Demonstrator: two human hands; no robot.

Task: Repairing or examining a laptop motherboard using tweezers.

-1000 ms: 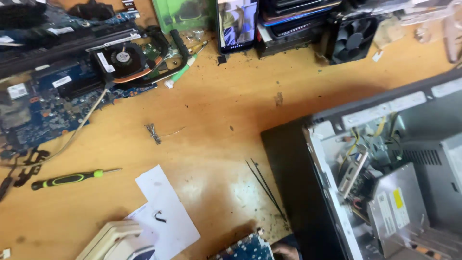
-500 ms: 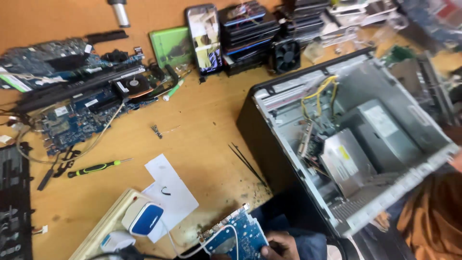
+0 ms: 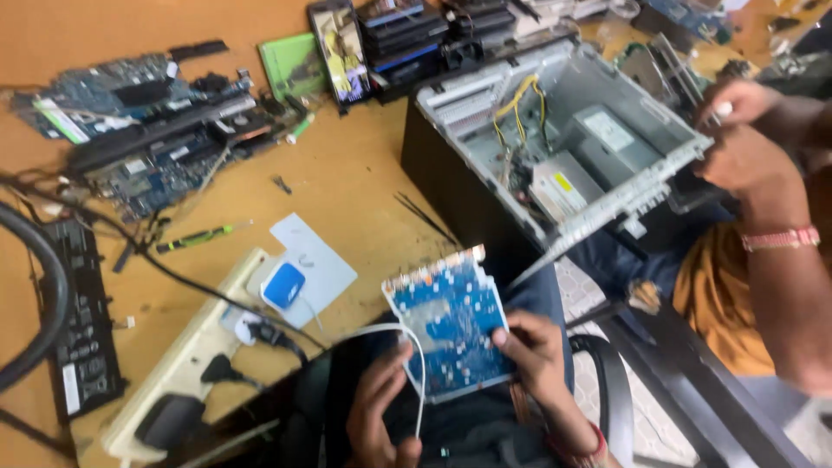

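Hands first: our left hand and right hand hold a blue circuit board between them, low over our lap at the near edge of the table. The left fingers pinch the board's lower left corner together with a white cable that loops across the board's face and drops down past the left palm. The right fingers are curled over the board's right edge, thumb on the blue face. The board is tilted toward us, its metal bracket edge at the top.

Just left of the board lies a white power strip with black plugs in it, and beside that a white sheet with a blue-and-white adapter on it. A green-handled screwdriver lies further left on the table. Beyond it we see stripped laptop boards and a phone propped upright.

To the right an open computer case stands tilted on the table's edge. Another person's hands grip its far right side; we cannot tell what the small white thing in the upper one is.
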